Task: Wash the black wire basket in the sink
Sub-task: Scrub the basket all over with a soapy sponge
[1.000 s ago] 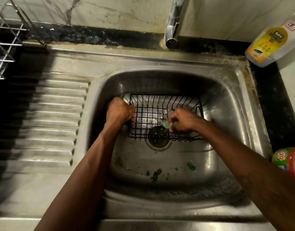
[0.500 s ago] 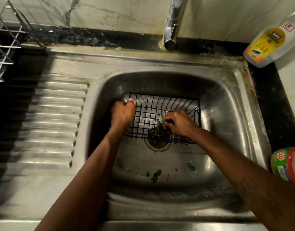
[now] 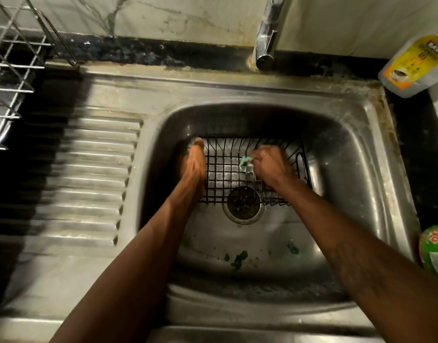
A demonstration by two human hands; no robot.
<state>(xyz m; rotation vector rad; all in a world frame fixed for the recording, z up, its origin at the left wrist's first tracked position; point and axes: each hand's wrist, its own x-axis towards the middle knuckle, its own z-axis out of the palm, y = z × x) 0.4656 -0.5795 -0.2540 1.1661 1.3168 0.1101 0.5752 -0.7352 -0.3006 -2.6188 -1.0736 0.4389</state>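
The black wire basket (image 3: 227, 169) lies in the steel sink (image 3: 349, 169), just behind the drain (image 3: 243, 203). My left hand (image 3: 192, 167) grips the basket's left rim, its fingers mostly hidden below the rim. Inside the basket, my right hand (image 3: 268, 165) is curled around a small green scrubber (image 3: 245, 160) and presses it against the wire grid near the middle.
The tap spout (image 3: 266, 40) hangs over the sink's back edge. At the back right leans a yellow-labelled dish soap bottle (image 3: 415, 63); a green container (image 3: 435, 248) stands at the right edge. Green scraps (image 3: 239, 258) lie on the sink floor. A ribbed drainboard (image 3: 89, 174) and a wire rack (image 3: 10, 78) are on the left.
My right hand has moved the scrubber from the basket's front edge toward its back. My left hand has shifted farther back along the left rim. The basket has stayed near the drain.
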